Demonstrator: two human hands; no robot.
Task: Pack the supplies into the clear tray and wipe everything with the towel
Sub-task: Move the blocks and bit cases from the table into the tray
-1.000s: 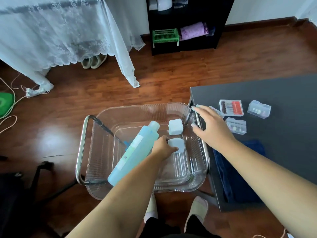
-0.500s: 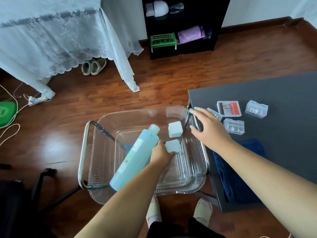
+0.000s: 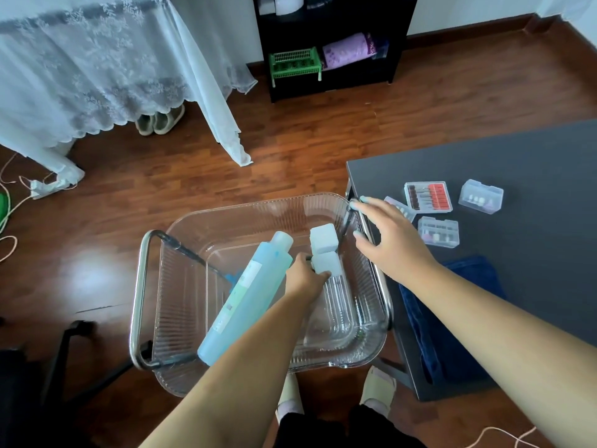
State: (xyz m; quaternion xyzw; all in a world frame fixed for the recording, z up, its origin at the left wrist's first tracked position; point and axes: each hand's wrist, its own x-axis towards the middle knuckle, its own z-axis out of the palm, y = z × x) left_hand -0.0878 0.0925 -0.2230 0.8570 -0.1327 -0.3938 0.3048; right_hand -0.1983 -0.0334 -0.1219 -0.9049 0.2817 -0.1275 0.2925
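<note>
Left hand [image 3: 305, 275] at frame centre, grip closed on a white block [image 3: 328, 263] inside the tray [image 3: 181, 302], just below a second block [image 3: 323, 238]. Right hand [image 3: 392, 240] rests spread and empty on the tray's right rim. The cases [image 3: 438, 231] on the bench [image 3: 533, 163] lie just right of it, so the right hand is nearer
</note>
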